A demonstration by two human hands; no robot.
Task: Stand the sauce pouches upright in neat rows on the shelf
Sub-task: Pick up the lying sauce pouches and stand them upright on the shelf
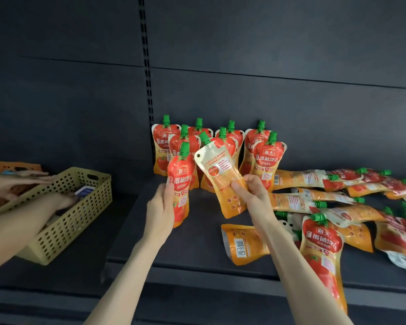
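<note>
At frame centre, your left hand [161, 207] curls its fingers round an upright pouch [182, 174], and your right hand [251, 192] pinches a tilted pouch [220, 170] showing its back. Both are just in front of the standing rows [267, 158]; loose pouches [300, 179] lie at right on the shelf [197, 245].

Upright pouches [268, 158] at shelf [197, 254] back, fallen pouches [314, 200] right, basket [75, 212] left
</note>
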